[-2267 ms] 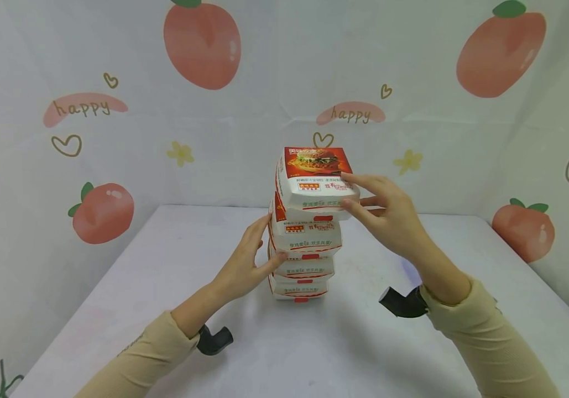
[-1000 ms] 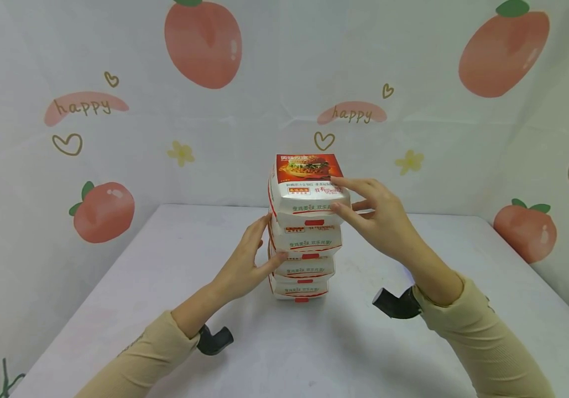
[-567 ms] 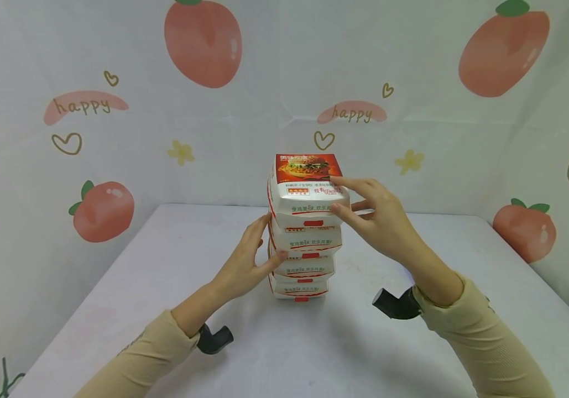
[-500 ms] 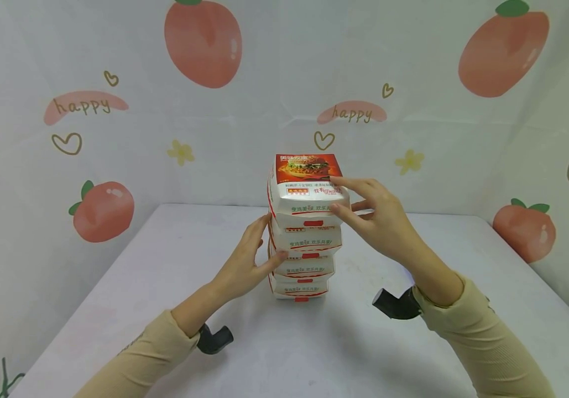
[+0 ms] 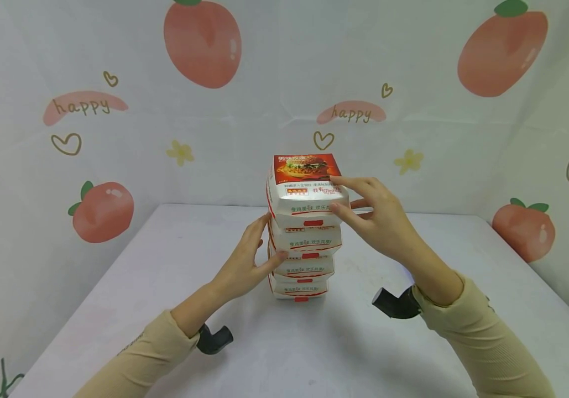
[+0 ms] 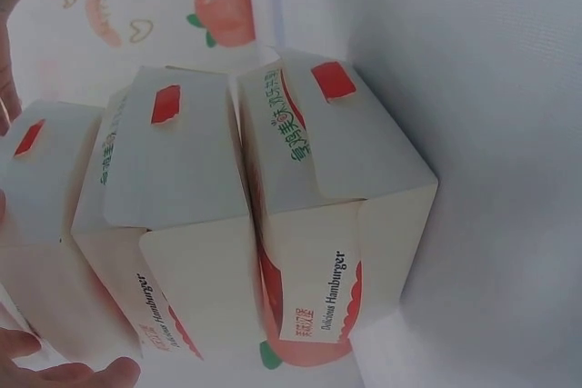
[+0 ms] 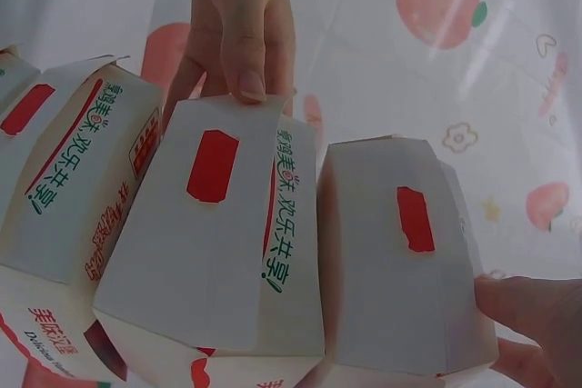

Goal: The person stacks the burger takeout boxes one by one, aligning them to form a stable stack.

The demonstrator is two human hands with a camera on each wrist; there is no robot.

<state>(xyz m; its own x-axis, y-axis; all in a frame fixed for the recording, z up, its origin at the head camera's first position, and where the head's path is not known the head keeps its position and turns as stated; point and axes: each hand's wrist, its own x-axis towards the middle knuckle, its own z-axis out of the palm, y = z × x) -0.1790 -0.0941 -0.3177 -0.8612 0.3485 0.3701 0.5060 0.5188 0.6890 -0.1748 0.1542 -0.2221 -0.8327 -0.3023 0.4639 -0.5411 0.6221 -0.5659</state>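
Note:
Several white cardboard burger boxes stand in one stack on the table in the head view. The top burger box (image 5: 309,190), with a red burger picture on its lid, sits slightly askew. My right hand (image 5: 384,221) holds its right side, thumb on the front edge and index finger on the lid; the other fingers are partly hidden. My left hand (image 5: 239,268) rests against the left side of the second burger box (image 5: 314,241), its fingers nearly straight and the thumb at the front below. In the left wrist view, the bottom burger box (image 6: 391,170) stands at the right.
The white table (image 5: 175,254) carries the stack near its middle. Behind it hangs a white cloth (image 5: 274,66) printed with peaches, hearts and flowers. A black curved piece (image 5: 396,304) sits at my right wrist and another (image 5: 214,340) at my left.
Since the earliest frame, my right hand has brought the top burger box left and down onto the stack. Lately it has shifted only slightly. My left hand has stayed put.

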